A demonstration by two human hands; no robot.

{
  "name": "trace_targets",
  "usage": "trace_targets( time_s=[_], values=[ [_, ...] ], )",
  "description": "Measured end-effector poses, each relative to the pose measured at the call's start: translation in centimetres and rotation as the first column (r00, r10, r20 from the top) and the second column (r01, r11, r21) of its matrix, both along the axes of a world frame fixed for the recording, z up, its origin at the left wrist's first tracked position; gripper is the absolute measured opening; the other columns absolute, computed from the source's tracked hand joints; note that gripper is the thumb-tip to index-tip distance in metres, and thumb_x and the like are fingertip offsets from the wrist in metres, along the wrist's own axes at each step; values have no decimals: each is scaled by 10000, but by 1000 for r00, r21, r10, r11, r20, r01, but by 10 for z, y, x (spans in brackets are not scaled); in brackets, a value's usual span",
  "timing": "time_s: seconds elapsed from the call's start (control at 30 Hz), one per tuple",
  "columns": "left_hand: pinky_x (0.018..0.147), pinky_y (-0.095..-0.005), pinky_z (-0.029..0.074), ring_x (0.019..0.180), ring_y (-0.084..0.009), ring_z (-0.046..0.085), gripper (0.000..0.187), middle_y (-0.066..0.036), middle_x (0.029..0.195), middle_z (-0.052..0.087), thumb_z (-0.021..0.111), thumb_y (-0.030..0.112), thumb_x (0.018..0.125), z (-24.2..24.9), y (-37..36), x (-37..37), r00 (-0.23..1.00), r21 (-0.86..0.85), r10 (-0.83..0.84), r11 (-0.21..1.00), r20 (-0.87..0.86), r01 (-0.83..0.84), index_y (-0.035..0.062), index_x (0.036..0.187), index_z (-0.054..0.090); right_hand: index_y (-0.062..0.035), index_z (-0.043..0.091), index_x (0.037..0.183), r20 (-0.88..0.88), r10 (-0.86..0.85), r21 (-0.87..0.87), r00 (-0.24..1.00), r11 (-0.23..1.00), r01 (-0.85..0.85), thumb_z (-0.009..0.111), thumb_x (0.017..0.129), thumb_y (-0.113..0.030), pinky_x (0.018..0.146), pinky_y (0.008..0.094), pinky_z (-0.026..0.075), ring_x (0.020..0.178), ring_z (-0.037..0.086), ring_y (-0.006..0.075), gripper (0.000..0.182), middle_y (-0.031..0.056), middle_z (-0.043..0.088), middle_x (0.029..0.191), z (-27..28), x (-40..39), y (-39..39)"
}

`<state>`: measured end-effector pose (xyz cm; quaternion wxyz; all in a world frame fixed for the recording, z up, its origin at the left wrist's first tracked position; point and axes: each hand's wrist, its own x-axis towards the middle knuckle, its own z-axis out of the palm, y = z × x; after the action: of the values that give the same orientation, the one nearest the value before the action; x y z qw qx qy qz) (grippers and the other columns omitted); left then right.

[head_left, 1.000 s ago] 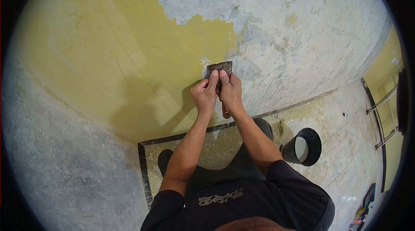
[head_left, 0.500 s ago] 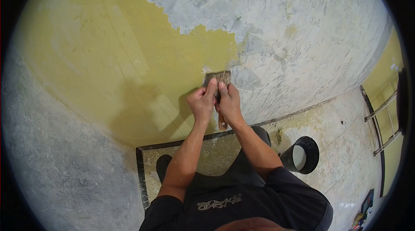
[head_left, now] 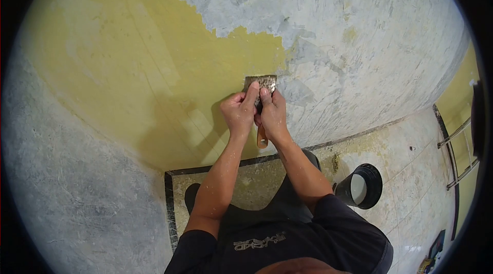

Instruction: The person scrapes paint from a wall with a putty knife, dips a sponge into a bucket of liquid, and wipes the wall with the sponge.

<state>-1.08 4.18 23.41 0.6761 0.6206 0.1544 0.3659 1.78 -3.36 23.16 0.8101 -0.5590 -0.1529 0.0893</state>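
Both my hands grip one paint scraper (head_left: 266, 81) with a wide, speckled metal blade and an orange-brown handle. My left hand (head_left: 240, 115) is closed at its left side, thumb pressed flat along the blade. On the right side my right hand (head_left: 272, 115) is closed around it too, its thumb beside the other. The handle's holed end sticks out below my hands. The blade's top edge meets the wall at the yellow paint (head_left: 221, 63), close to the border with the bare grey-white plaster (head_left: 349, 79). Pale specks dot my hands and forearms.
A black bucket (head_left: 375, 181) holding whitish liquid stands on the floor to my right. Paint flakes litter the floor (head_left: 246, 184) along the dark skirting (head_left: 205, 169). A metal rack (head_left: 458, 153) is at the far right, and a grey wall (head_left: 97, 187) rises on the left.
The scraper and both hands have moved slightly up the wall. More of the blade's face shows now, and it catches the light. My grip looks the same.
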Motion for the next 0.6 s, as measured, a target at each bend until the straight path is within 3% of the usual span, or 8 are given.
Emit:
trace_targets(
  time_s=[0.1, 0.2, 0.23, 0.33, 0.4, 0.47, 0.6],
  values=[
    [313, -258, 322, 329, -77, 418, 477, -8, 440, 479, 742, 317, 835, 4, 0, -3, 999, -42, -11, 999, 53, 13, 13, 519, 555, -47, 491, 981, 82, 80, 24, 993, 996, -82, 427, 1016, -197, 404, 242, 389, 441, 467, 99, 167, 24, 518, 632, -13, 3, -2],
    [310, -257, 320, 317, -83, 425, 481, -14, 425, 475, 738, 319, 840, -5, -1, -10, 996, -55, -30, 998, -78, 26, 11, 521, 551, -38, 431, 1035, 208, 74, 100, 975, 990, -97, 425, 1004, -155, 381, 249, 367, 426, 443, 108, 121, 31, 500, 627, -39, -9, 0],
    [309, -258, 319, 313, -86, 430, 483, -18, 421, 479, 738, 318, 840, -3, -3, -11, 997, -85, -38, 996, -69, 32, 11, 520, 547, -49, 400, 1106, 126, 245, 166, 961, 950, -264, 427, 993, -119, 368, 253, 370, 412, 429, 114, 135, 27, 492, 634, -34, -8, -10],
    [315, -258, 325, 318, -87, 447, 484, -22, 416, 487, 733, 323, 844, -2, -2, -4, 999, -81, -29, 996, -34, 26, 9, 523, 550, -49, 401, 1112, 7, 198, 46, 980, 979, -198, 432, 987, -102, 352, 255, 364, 403, 425, 118, 139, 19, 477, 624, -16, -9, -11],
    [323, -259, 331, 326, -86, 459, 484, -21, 415, 492, 729, 327, 847, -10, 0, -2, 1000, -39, -10, 999, -7, 10, 6, 528, 557, -54, 403, 1094, 7, 182, 91, 983, 979, -182, 444, 987, -113, 340, 254, 348, 399, 416, 111, 129, 12, 462, 609, -23, -10, -7],
    [343, -255, 345, 345, -79, 468, 489, -10, 429, 507, 714, 344, 857, -25, 0, -3, 996, 97, 64, 994, -62, -58, -2, 541, 571, -60, 408, 1095, 2, 177, 39, 984, 983, -177, 449, 988, -121, 340, 254, 345, 399, 405, 98, 130, 7, 459, 611, -38, -7, -10],
    [421, -246, 362, 449, -51, 457, 491, 15, 492, 519, 682, 380, 880, -59, -11, -9, 974, 108, 9, 994, -228, 16, 2, 580, 593, -51, 431, 1096, -167, 166, 35, 972, 986, -163, 449, 994, -131, 349, 248, 334, 408, 384, 75, 131, -2, 470, 624, -72, -16, -24]
  ],
)
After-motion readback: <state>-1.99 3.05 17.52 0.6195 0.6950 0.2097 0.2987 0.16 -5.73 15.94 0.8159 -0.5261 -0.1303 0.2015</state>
